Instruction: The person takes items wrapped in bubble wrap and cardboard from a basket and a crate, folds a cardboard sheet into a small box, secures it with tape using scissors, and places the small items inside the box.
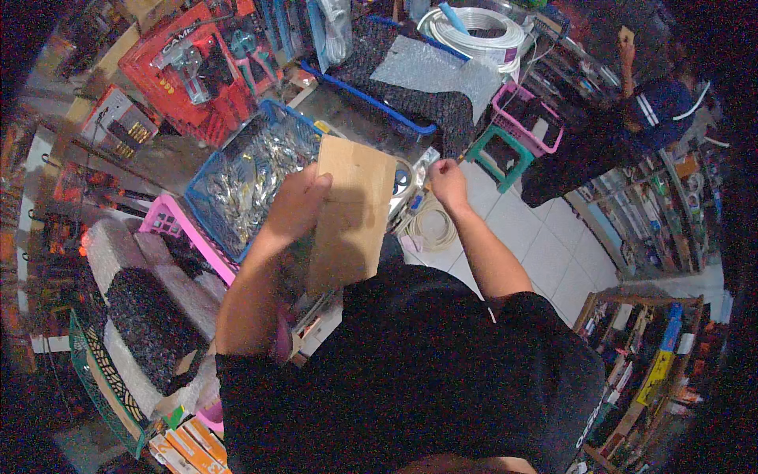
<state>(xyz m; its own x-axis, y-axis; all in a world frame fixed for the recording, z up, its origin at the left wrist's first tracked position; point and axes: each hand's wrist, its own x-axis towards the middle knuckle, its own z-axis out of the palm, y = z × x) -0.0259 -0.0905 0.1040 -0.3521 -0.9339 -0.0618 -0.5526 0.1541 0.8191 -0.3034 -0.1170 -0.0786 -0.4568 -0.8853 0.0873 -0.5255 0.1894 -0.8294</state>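
My left hand (299,198) grips a flat brown cardboard box or panel (355,207) by its upper left edge, thumb on its face. To the right of it, my right hand (448,181) is raised with the fingers curled; a small thin thing seems to be at the fingertips, too small to name. Behind my left hand stands a blue plastic basket (222,160) full of small items in clear plastic bags. Below my right hand a coil of pale cable (435,228) lies on the tiled floor.
A green plastic stool (503,181) and a pink basket (527,89) stand at the right, near another person in a dark cap (663,109). White cable coils (474,29) are at the top. Shelves of goods (645,207) line the right; bubble-wrap rolls (148,296) lie at the left.
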